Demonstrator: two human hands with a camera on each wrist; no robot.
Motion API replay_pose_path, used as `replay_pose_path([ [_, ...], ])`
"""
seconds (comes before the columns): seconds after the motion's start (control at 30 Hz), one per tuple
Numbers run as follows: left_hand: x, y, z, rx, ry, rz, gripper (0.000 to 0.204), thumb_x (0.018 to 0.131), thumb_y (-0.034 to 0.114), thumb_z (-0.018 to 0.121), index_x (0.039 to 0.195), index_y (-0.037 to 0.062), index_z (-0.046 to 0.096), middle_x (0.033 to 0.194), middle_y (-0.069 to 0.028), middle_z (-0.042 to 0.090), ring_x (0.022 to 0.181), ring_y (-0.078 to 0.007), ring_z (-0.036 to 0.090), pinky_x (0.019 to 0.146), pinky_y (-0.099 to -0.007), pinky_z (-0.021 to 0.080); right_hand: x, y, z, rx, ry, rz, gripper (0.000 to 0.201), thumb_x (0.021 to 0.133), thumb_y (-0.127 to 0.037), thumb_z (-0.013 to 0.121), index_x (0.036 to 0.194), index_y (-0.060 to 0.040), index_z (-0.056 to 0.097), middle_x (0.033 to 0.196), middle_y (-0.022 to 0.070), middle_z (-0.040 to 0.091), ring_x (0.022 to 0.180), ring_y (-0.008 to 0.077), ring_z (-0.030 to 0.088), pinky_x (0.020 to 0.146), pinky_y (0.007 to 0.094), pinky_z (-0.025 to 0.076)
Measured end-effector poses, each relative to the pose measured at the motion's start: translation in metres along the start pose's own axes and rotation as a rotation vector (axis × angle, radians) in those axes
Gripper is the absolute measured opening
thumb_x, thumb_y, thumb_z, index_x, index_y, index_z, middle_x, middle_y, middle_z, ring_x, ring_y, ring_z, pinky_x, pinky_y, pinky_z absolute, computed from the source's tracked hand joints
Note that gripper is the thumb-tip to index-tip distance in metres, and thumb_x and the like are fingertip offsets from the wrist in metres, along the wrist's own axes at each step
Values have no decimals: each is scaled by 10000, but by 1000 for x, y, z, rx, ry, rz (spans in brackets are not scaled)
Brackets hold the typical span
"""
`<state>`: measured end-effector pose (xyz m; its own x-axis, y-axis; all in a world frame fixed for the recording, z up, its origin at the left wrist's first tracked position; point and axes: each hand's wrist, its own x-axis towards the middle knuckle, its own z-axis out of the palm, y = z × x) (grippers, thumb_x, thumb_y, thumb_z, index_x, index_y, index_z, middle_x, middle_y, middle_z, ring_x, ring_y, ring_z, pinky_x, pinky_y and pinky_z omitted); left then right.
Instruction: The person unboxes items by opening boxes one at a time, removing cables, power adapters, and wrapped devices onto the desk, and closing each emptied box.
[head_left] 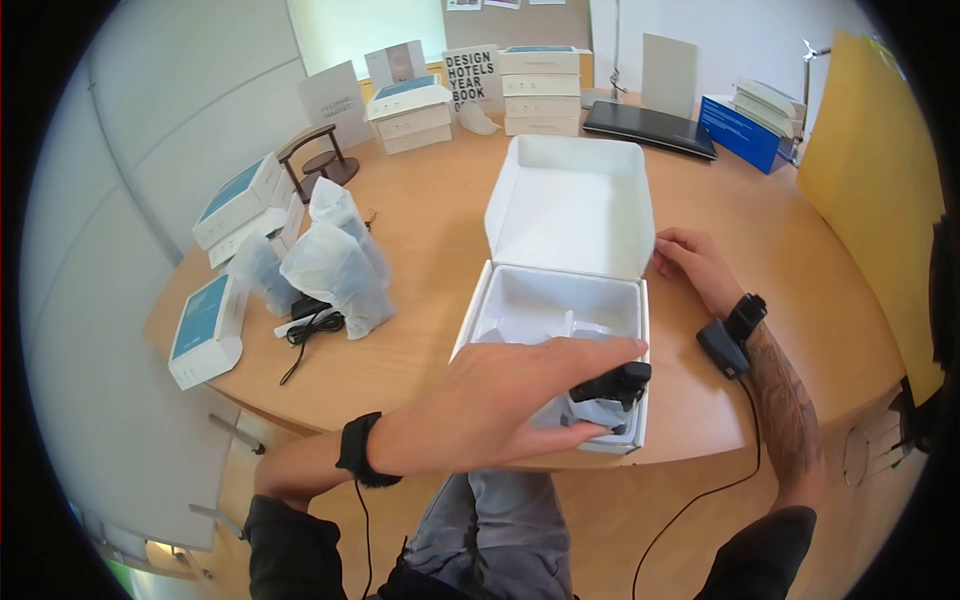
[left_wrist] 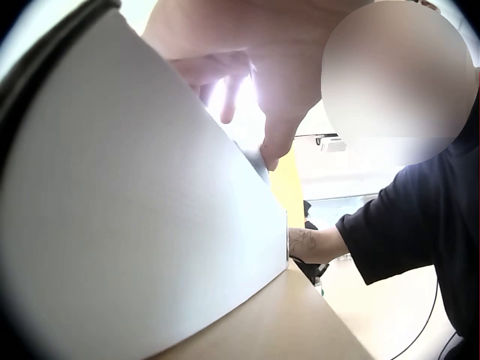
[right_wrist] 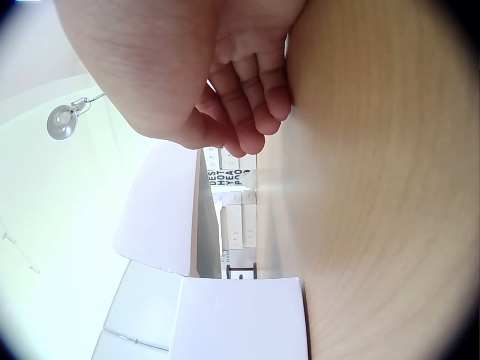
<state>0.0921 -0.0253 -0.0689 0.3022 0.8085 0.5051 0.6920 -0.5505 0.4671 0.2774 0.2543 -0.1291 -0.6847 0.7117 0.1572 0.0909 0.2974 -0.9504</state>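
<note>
Now gripping a black item (head_left: 612, 383) over whitish wrapping between thumb and fingers of the left hand (head_left: 490, 400), at the open white box (head_left: 643, 305) in the lower centre of the frame, while resting the right hand (head_left: 698, 268), loosely curled and empty, on the table (head_left: 425, 250) at centre right.

"Can a hand pass left of the box (right_wrist: 240, 319)?"
"Yes, over the table (head_left: 430, 245), between box and bags (head_left: 335, 270)."
"Behind it?"
"The open lid (head_left: 570, 205) blocks that."
"Right?"
"The right hand (head_left: 700, 265) is in the way beside the lid."
</note>
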Motion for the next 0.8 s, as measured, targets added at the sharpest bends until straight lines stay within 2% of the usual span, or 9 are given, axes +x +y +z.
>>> replay_pose_path([
  [0.1, -2, 6, -3, 139, -137, -12, 634, 779, 141, 797, 1373, 151, 573, 1220, -81, 637, 886, -280, 660, 746, -340, 544, 1, 2, -1, 2, 11, -8, 226, 1001, -150, 523, 1033, 14, 676, 780, -6, 591, 728, 80, 532, 688, 226, 444],
  [0.23, -1, 10, -3, 145, -173, -32, 616, 778, 124, 790, 1358, 167, 587, 1219, -82, 628, 910, -294, 660, 758, -341, 544, 1, 3, -1, 9, 16, -20, 224, 1000, -147, 519, 1028, 9, 676, 793, -4, 593, 737, 83, 536, 697, 227, 449],
  [0.4, -1, 12, -1, 106, -121, -79, 621, 756, 115, 802, 1341, 157, 601, 1214, -110, 628, 934, -296, 660, 770, -345, 545, 3, 7, -2, 23, 11, -9, 222, 997, -142, 522, 1034, 12, 678, 806, 6, 607, 747, 87, 548, 705, 233, 462],
  [0.6, -3, 12, 1, 88, -97, -58, 635, 724, 72, 811, 1323, 123, 607, 1222, -127, 628, 977, -305, 657, 805, -348, 548, 2, 7, -2, 18, 13, -1, 220, 993, -138, 528, 1039, 15, 679, 819, 11, 618, 757, 88, 561, 705, 234, 470],
  [0.73, 1, 11, -1, 57, -121, -87, 634, 726, 44, 802, 1324, 104, 601, 1227, -129, 627, 999, -305, 654, 835, -350, 542, 4, 8, -2, 4, 13, -5, 219, 991, -138, 530, 1037, 15, 679, 817, 9, 619, 754, 84, 562, 700, 229, 469],
  [0.8, 2, 6, -2, 31, -150, -100, 671, 741, 80, 807, 1364, 101, 560, 1224, -132, 627, 1025, -300, 647, 850, -349, 531, 5, 10, -3, 9, 7, -13, 218, 990, -136, 529, 1037, 15, 679, 816, 9, 619, 752, 83, 563, 697, 229, 469],
])
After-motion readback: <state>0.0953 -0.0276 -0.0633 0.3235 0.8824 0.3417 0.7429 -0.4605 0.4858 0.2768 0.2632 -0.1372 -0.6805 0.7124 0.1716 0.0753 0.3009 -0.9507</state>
